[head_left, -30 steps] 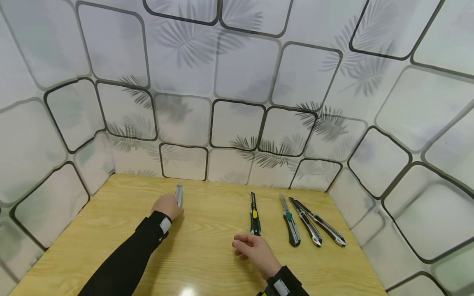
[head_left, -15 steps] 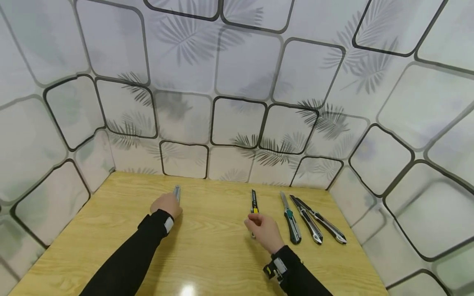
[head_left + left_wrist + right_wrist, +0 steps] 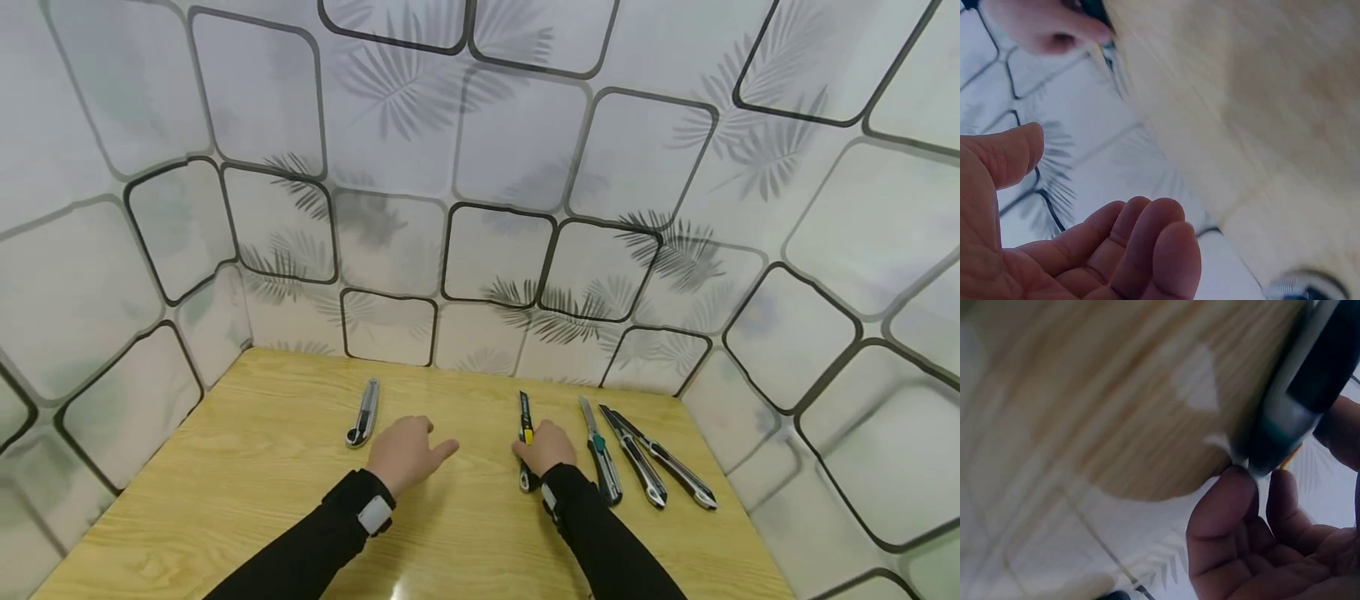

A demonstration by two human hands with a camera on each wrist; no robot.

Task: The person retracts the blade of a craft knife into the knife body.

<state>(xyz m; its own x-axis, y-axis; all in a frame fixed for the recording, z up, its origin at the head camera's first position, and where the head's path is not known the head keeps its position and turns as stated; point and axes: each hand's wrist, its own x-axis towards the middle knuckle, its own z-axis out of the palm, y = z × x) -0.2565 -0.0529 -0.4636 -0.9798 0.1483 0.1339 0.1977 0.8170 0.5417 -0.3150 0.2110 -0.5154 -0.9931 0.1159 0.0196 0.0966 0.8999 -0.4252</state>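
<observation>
On the left of the table lies a grey utility knife (image 3: 364,414), blade slider up, apart from both hands. Just to its right hovers my left hand (image 3: 408,457), its thumb spread and its fingers loosely bent around nothing, as the left wrist view also shows. My right hand (image 3: 551,450) grips a black utility knife with a yellow slider (image 3: 527,478). In the right wrist view the dark handle (image 3: 1285,419) sits between thumb and fingers (image 3: 1229,500). The hand covers part of the handle in the head view.
Right of my right hand lies a green-and-black utility knife (image 3: 602,458). Beyond it are two silver-and-black utility knives (image 3: 637,461), close together at their tips. Patterned white sheeting (image 3: 487,250) encloses the back and sides of the wooden table (image 3: 262,467).
My left hand has let go of the grey knife and moved right, leaving it on the table. My right hand has moved forward onto the black-and-yellow knife and now grips it.
</observation>
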